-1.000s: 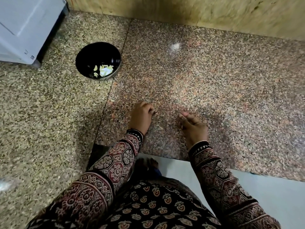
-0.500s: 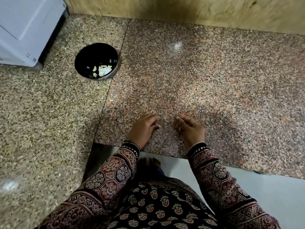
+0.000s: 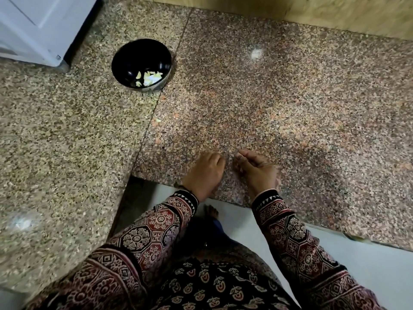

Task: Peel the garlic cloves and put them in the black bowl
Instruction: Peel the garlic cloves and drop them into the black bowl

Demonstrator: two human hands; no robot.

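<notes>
- The person stands at the near edge of a speckled stone counter [image 3: 290, 104], both patterned sleeves reaching forward
- The left hand [image 3: 204, 173] sits knuckles-up with its fingers [image 3: 218, 159] curled down toward the stone; whether anything is tucked under them I cannot tell
- The right hand [image 3: 257, 171] is just beside it, and its fingertips [image 3: 242, 154] are bunched tight together and pointing at the left hand's; there may be something tiny nipped there, but it is too small to make out, so I won't call it a clove
- If a clove is being worked between the two hands, its long axis is hidden as well
- The black bowl [image 3: 138, 54] stands well apart from both hands, far and to the left, close to the seam between the two stone slabs, with a small heap of pale peeled cloves [image 3: 150, 77] lying against its near-right inner wall
- That direction is what the next drop turns on: the bowl lies up and leftward from the hands, and the left hand is the nearer of the two, so I would expect it to make the shorter reach, while the right would have to cross over
- A lone pale scrap [image 3: 158, 120] lies on the stone roughly between the bowl and the hands, by the seam
- A white appliance [image 3: 33, 25] fills the far left corner and a wooden panel [image 3: 335, 12] runs along the far edge
</notes>
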